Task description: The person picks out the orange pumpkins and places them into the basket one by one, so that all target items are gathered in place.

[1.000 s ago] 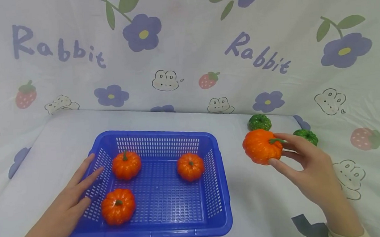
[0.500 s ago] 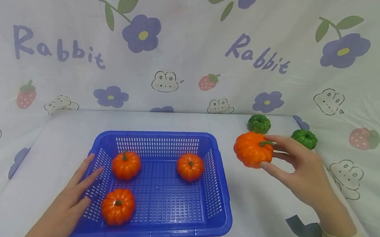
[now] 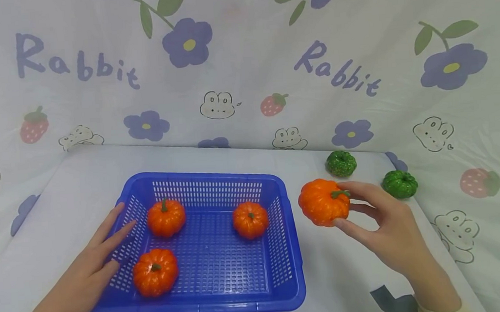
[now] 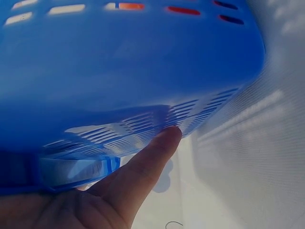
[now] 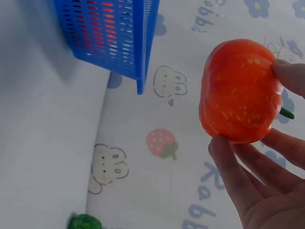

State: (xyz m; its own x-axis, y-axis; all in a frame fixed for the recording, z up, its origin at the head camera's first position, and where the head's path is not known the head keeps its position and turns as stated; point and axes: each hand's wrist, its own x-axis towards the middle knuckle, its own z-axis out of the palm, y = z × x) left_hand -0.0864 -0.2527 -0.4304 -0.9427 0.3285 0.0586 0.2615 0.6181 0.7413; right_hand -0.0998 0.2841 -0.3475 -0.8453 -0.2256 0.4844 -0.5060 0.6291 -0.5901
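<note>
1. We see the right hand (image 3: 388, 233) at the right of centre in the head view, pinching an orange pumpkin (image 3: 323, 202) between thumb and fingertips, clear of the table (image 3: 334, 275).
2. The held pumpkin hangs just right of the blue basket (image 3: 216, 303), beside its right rim and not over it; its green stem points right, toward the fingers.
3. In the right wrist view we find the same pumpkin (image 5: 240, 90) at the upper right, with the thumb below it and a fingertip on its right side; the basket's corner (image 5: 138, 47) sits in the upper left.
4. The left hand (image 3: 83, 276) lies at the lower left, its fingers straight and spread against the basket's left wall.
5. Inside the basket rest three orange pumpkins: back left (image 3: 166, 217), front left (image 3: 155, 271) and right of centre (image 3: 250, 219).
6. Two green pumpkins sit on the table at the right, one farther back (image 3: 341, 164), one nearer the right edge (image 3: 400, 184).
</note>
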